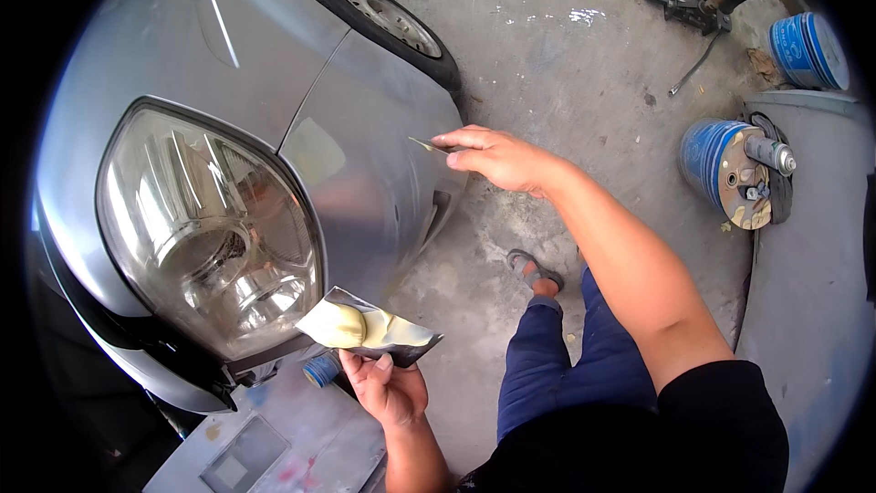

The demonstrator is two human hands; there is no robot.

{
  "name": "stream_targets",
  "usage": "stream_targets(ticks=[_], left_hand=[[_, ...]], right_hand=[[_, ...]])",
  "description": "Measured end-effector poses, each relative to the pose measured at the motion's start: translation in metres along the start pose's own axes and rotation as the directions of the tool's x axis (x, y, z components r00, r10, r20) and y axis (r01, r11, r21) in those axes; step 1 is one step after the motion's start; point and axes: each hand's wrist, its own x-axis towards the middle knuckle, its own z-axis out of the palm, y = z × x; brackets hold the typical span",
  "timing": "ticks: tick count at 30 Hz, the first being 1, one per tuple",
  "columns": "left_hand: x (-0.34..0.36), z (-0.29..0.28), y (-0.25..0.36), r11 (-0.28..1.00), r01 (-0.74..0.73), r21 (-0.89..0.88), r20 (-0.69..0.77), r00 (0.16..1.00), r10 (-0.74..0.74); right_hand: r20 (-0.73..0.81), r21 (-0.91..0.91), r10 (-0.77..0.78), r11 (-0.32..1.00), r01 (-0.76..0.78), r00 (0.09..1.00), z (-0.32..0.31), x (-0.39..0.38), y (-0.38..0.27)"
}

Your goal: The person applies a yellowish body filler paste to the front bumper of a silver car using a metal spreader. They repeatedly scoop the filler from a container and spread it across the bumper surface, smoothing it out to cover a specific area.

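Left hand (388,388): palm turned up, fingers bent, thumb and fingertips closed on the lower edge of a flat dark board (411,353). A thick mound of cream-yellow paste (339,325) sits toward the board's left end, with a thinner smear running to the right. In view, the board's upper edge overlaps the lower corner of the car's headlight (210,233); contact cannot be judged.

Right hand (502,160): reached well out from me, palm down, thumb and fingers pinched together on a thin spreader (425,143). Its tip points left, toward the silver car (365,192), and carries a yellowish trace. I cannot tell whether the tip touches the bodywork.

Pale patch (312,151) on the bodywork: left of the spreader, above the board, beside the seam that runs from headlight to wheel (388,23). Neither of my hands is on it. The two hands are well apart, board near me, spreader farther out.

Surroundings: small blue can (321,369) just left of my left hand; grey stained panel (338,438) below it. On my right, a blue bucket (704,160) with a spray can (771,155) lying on its lid; a second bucket (808,50) beyond. Concrete floor (547,73) underfoot.
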Motion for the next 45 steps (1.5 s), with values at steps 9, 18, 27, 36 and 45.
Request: stream_targets(ticks=[9, 18, 27, 36, 45], left_hand=[[-0.009, -0.02, -0.009, 0.998, 0.046, -0.037, -0.05, 0.998, -0.048], [-0.01, -0.043, -0.01, 0.995, 0.08, -0.067, -0.009, 0.997, -0.081], [-0.011, -0.082, -0.009, 0.988, 0.123, -0.091, 0.084, 0.99, -0.115], [-0.015, -0.133, -0.009, 0.987, 0.132, -0.089, 0.167, 0.979, -0.116], [-0.015, -0.178, -0.015, 0.989, 0.132, -0.065, 0.178, 0.977, -0.119]], right_hand=[[0.023, -0.293, -0.022, 0.956, 0.028, 0.999, 0.004, 0.063, -0.039], [-0.027, -0.308, -0.14, 0.943, 0.125, 0.99, 0.036, 0.047, -0.023], [-0.193, -0.242, -0.255, 0.948, 0.206, 0.948, 0.095, -0.007, 0.016], [-0.413, -0.316, -0.38, 0.912, 0.261, 0.828, 0.158, -0.03, 0.061], [-0.592, -0.319, -0.428, 0.903, 0.289, 0.683, 0.214, -0.03, 0.097]])
